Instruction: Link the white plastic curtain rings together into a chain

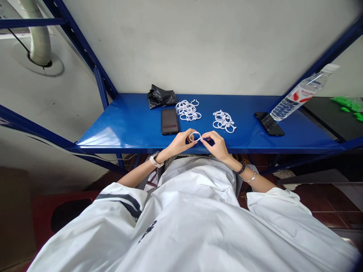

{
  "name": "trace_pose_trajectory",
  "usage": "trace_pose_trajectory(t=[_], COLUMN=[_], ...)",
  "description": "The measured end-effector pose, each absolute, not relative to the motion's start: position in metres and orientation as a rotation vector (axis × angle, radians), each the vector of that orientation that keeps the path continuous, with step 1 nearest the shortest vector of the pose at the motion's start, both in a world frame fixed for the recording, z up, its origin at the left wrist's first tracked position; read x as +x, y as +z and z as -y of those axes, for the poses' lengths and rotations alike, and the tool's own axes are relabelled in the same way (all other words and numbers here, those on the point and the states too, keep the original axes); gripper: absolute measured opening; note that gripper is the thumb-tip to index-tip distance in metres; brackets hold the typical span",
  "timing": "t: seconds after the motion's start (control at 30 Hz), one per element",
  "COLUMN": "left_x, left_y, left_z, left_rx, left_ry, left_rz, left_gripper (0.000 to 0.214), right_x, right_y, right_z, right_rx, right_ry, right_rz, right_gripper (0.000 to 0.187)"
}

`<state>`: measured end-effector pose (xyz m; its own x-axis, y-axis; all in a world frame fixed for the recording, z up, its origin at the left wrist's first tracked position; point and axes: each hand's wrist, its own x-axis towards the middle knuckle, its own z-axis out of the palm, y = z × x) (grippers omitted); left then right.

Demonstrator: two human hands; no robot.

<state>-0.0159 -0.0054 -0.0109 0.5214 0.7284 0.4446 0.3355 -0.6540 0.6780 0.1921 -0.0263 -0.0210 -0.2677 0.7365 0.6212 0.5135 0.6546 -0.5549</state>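
Note:
Both my hands meet over the near edge of a blue metal shelf (pixel 124 124). My left hand (pixel 180 141) and my right hand (pixel 217 143) pinch a single white plastic ring (pixel 195 136) between their fingertips, one on each side. Beyond them lie two heaps of the same white rings: one pile (pixel 188 110) at the centre and another pile (pixel 224 121) to its right. A dark phone (pixel 169 121) lies flat just left of the centre pile.
A crumpled black bag (pixel 161 97) sits at the back of the shelf. A second phone (pixel 269 123) and a tilted clear water bottle (pixel 302 93) are at the right. Blue frame posts rise on both sides. Green pieces (pixel 348 105) lie on a dark surface far right.

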Motion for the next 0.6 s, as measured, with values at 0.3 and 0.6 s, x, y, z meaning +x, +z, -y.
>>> trace_pose_trajectory(t=[0.3, 0.6], left_x=[-0.0159, -0.0166], left_y=[-0.0089, -0.0097], left_z=[0.0051, 0.0048], left_rx=[2.325, 2.317], left_ry=[1.013, 1.025], left_rz=[-0.845, -0.811], left_gripper=[0.022, 0.018], right_x=[0.1910, 0.1920], right_y=[-0.0182, -0.0198], right_z=[0.0274, 0.0246], right_rx=[-0.970, -0.972], right_ry=[0.305, 0.357], right_rz=[1.936, 1.912], right_gripper=[0.011, 0.008])
